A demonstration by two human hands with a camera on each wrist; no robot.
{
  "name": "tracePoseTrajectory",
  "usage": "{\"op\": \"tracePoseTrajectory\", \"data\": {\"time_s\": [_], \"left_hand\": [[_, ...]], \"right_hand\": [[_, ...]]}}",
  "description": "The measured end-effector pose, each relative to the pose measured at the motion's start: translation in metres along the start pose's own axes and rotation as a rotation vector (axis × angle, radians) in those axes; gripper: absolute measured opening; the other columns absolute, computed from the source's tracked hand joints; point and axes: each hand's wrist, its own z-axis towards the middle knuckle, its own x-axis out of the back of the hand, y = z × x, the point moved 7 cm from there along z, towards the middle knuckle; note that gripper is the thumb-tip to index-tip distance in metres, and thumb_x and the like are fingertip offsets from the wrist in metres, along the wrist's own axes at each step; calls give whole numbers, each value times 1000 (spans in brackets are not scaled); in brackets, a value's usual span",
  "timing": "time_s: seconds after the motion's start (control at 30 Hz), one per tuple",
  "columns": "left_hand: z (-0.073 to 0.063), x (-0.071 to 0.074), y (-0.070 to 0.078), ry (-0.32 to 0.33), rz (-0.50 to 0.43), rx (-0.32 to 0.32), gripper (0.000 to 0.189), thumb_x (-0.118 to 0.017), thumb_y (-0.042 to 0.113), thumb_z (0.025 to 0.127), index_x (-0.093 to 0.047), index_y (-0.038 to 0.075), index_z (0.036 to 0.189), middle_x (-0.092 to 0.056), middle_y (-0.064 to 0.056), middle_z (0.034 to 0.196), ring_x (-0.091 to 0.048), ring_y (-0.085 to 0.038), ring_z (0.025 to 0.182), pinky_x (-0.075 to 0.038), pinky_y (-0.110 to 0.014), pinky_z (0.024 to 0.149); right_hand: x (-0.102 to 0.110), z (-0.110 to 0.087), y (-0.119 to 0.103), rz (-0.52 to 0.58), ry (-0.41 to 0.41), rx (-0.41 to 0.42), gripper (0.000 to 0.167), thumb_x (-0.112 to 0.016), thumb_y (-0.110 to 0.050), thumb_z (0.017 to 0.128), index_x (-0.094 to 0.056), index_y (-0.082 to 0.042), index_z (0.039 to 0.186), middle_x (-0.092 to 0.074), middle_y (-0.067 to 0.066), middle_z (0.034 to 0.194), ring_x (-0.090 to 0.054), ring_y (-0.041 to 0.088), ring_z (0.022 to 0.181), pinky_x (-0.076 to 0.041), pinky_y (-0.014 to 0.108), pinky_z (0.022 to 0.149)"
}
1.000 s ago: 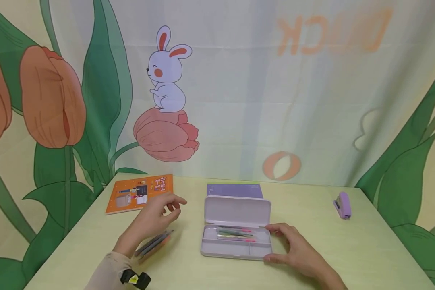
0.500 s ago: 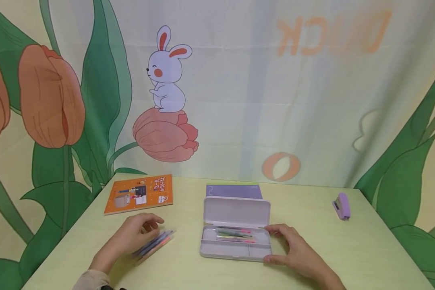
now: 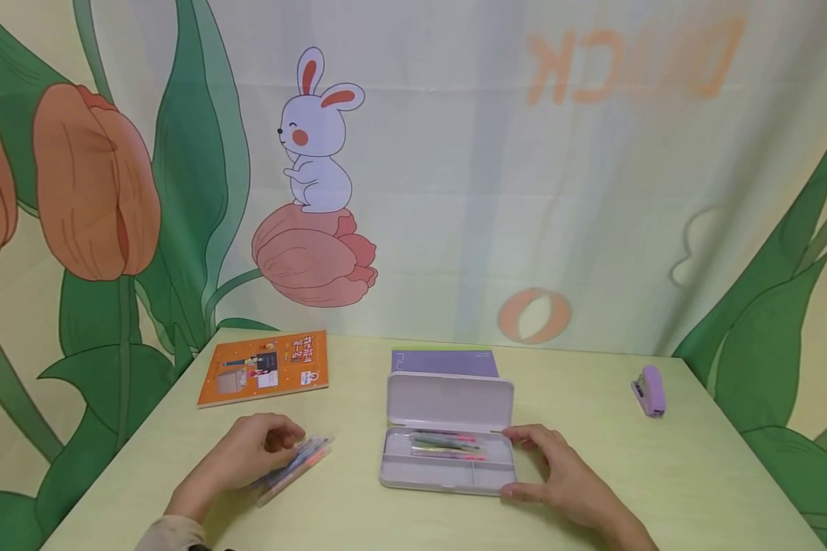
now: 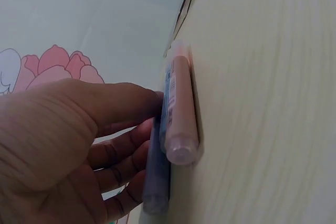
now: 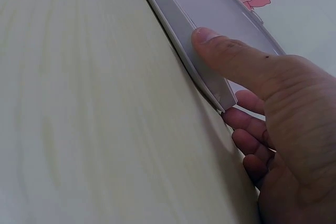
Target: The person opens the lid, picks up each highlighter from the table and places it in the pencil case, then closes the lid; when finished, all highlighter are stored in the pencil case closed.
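Observation:
My left hand point(image 3: 251, 451) is at a small bunch of marker pens point(image 3: 296, 474) lying on the table left of the pencil case. In the left wrist view, its thumb and curled fingers pinch a dark purple marker point(image 4: 157, 177). A pink marker point(image 4: 181, 108) lies alongside, partly covering a blue one. The pale grey pencil case point(image 3: 427, 472) lies with its lid point(image 3: 451, 402) raised, and several slim pens point(image 3: 448, 445) sit in its rear compartment. My right hand point(image 3: 565, 478) grips the case's right end, thumb on the front wall and fingers round the back corner.
An orange booklet point(image 3: 269, 369) lies at the back left of the table. Behind the raised lid is a purple notebook point(image 3: 444, 362). A purple stapler point(image 3: 651, 390) stands at the far right. A printed curtain point(image 3: 441, 191) hangs along the table's back edge.
My left hand has come down and to the left, from above the pens onto them. My right hand and the pencil case have stayed in place.

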Motion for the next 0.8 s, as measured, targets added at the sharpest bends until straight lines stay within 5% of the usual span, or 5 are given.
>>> {"op": "tracePoseTrajectory", "data": {"time_s": [0.47,0.8], "left_hand": [[-2,-1,-1,38,38,29,14,-86,5,94,-81,13,104,-65,4,87,-57,-16,83,-47,-25,68],[1,2,2,91,64,-29,12,-86,11,97,-82,15,108,-67,6,91,-58,-14,85,-52,-25,72]], "right_hand": [[-1,0,0,15,-3,-2,81,-99,-49,80,-63,-26,149,-65,-10,137,-54,22,132,-47,47,118],[-1,1,2,-3,-3,-11,82,-98,-52,81,-62,-28,150,-65,-12,136,-53,21,132,-45,52,119]]}}
